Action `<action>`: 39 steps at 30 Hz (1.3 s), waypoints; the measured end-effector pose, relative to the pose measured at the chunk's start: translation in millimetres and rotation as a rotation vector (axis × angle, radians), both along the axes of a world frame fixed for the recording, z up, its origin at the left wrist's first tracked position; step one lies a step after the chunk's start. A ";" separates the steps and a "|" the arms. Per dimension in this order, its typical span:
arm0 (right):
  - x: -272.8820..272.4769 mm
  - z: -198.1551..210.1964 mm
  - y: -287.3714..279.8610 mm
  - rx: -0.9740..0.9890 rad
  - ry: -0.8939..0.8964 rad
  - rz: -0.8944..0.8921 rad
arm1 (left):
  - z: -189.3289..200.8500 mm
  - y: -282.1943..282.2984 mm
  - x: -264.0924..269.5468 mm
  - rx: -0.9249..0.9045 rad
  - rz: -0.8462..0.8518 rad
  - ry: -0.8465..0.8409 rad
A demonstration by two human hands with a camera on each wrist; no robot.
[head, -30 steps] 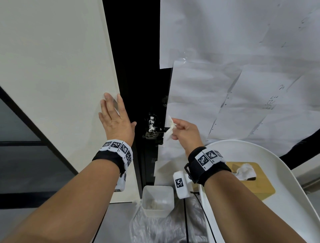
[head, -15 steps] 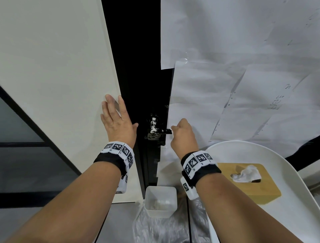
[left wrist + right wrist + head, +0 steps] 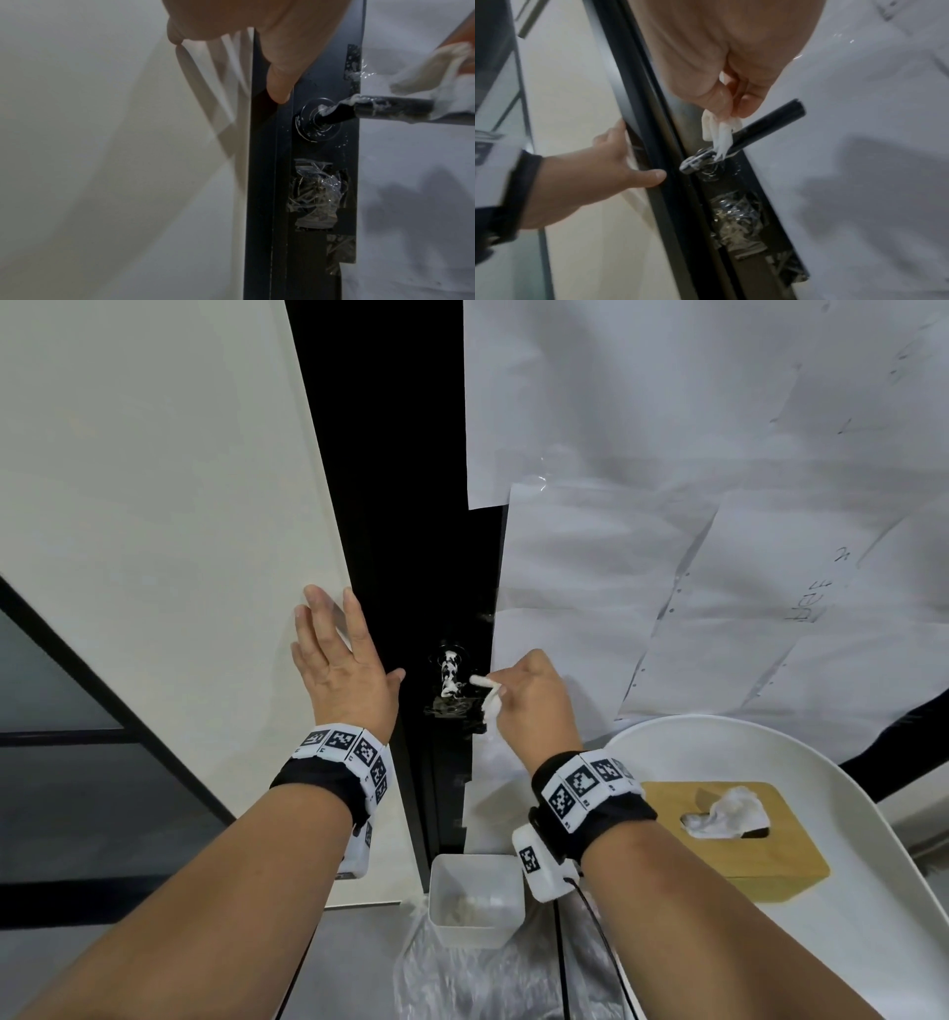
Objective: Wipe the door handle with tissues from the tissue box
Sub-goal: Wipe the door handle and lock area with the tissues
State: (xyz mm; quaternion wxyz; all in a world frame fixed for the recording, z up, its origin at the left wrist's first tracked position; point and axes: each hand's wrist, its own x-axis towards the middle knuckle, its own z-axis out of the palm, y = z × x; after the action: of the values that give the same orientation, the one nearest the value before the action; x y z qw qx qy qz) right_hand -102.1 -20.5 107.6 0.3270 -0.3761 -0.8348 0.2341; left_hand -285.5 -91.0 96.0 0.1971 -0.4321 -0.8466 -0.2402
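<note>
Tissue (image 3: 489,698) reappeared beside door handle (image 3: 451,674), pinched in right hand (image 3: 534,698) fingers, left hand (image 3: 341,667) flat.

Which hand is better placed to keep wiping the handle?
Right. The right hand already pinches the tissue against the handle; the left hand lies flat on the wall.

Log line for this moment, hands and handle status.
left hand: flat on white wall | right hand: pinches crumpled white tissue against black lever door handle | handle base: white residue remains
</note>
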 end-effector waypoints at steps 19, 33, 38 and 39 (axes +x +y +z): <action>24.8 -9.0 29.5 0.015 -0.067 -0.254 | 0.7 -0.2 1.7 0.010 -0.019 -0.018; -20.4 -16.4 -2.3 0.030 -0.213 -0.016 | -0.5 0.5 0.3 0.002 -0.016 -0.023; -10.5 -17.2 2.3 0.020 -0.093 -0.052 | -1.8 -0.8 -1.6 -0.008 -0.031 -0.024; -7.6 -16.9 4.0 0.033 -0.112 -0.089 | -2.1 -0.6 -1.7 -0.004 -0.034 -0.024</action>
State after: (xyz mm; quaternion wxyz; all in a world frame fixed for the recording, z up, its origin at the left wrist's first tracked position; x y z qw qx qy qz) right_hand -109.6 -16.5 90.7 0.2960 -0.4199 -0.8379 0.1841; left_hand -287.2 -91.6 93.9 0.1821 -0.4439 -0.8419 -0.2470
